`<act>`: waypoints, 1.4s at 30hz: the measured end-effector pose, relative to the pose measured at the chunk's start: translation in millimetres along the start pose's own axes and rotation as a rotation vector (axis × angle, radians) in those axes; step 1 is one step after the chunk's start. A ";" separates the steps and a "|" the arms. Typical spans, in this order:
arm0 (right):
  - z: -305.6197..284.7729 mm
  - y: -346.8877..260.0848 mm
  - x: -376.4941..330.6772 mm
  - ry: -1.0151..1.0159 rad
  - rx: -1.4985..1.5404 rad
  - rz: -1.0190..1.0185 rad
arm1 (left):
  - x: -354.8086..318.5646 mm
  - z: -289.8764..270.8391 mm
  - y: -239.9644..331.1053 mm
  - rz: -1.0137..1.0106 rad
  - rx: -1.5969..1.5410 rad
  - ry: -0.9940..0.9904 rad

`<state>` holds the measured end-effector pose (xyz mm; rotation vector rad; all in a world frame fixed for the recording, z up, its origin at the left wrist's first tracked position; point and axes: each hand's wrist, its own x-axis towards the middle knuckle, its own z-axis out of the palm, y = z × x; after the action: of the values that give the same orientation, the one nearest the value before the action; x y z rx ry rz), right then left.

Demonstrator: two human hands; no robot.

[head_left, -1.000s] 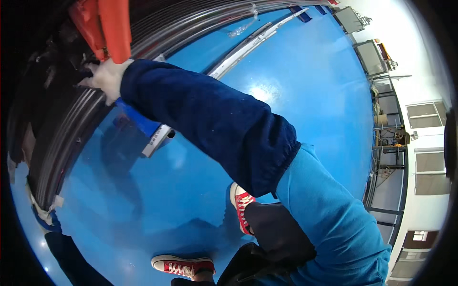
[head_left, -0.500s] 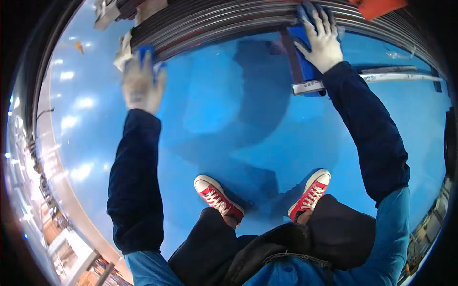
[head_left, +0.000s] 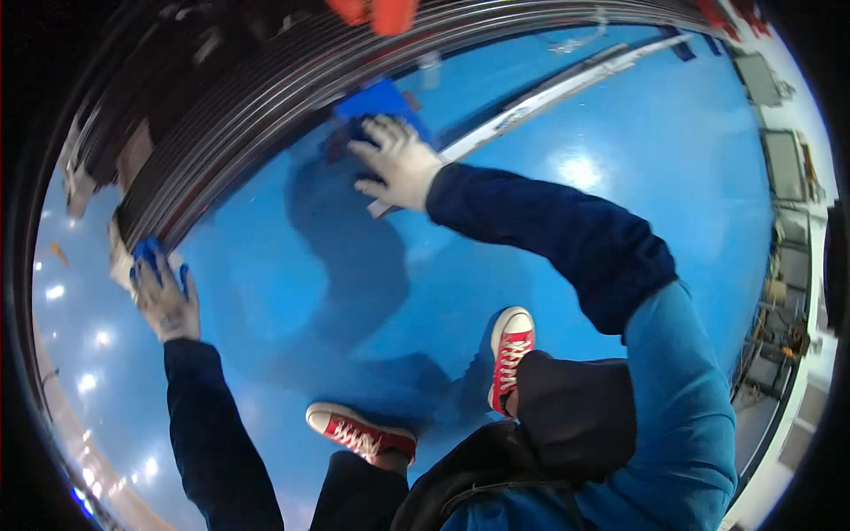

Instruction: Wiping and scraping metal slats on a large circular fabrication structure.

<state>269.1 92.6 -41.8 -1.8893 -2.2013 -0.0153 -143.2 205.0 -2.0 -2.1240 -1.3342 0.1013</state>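
A long stack of dark metal bars (head_left: 266, 106) runs from the lower left to the upper right. At its near left end is my left hand (head_left: 168, 305), in a white glove with blue on the fingers. Its fingers are stretched and apart, beside a pale wrapping (head_left: 119, 257) on the bar end. My right hand (head_left: 400, 164), also in a white glove, is spread with its fingers apart. It hovers by a blue block (head_left: 376, 99) at the stack's near side; whether they touch I cannot tell. Neither hand visibly holds anything.
A long white bar (head_left: 531, 108) lies on the blue floor (head_left: 531, 265) right of my right hand. An orange thing (head_left: 390, 13) sits above the stack. My red shoes (head_left: 359, 432) stand on the floor. Shelving with equipment (head_left: 784, 292) lines the right side.
The view has turned to the right. My right hand has come off the bars, back toward me beside the blue block. My left hand stays near the stack's left end.
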 end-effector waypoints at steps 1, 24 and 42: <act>2.8 2.3 -3.9 -0.010 0.013 -0.017 | 1.4 8.2 2.5 0.014 0.003 0.000; -21.4 0.4 23.7 0.016 0.398 0.241 | 0.7 17.6 6.7 0.034 -0.088 0.134; -71.1 50.1 78.4 0.519 0.446 0.116 | 17.4 -29.8 -17.2 -0.310 -0.432 0.300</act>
<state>319.7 165.5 34.6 -1.5443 -1.5907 0.0054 -137.1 211.0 35.7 -2.1236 -1.5797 -0.6609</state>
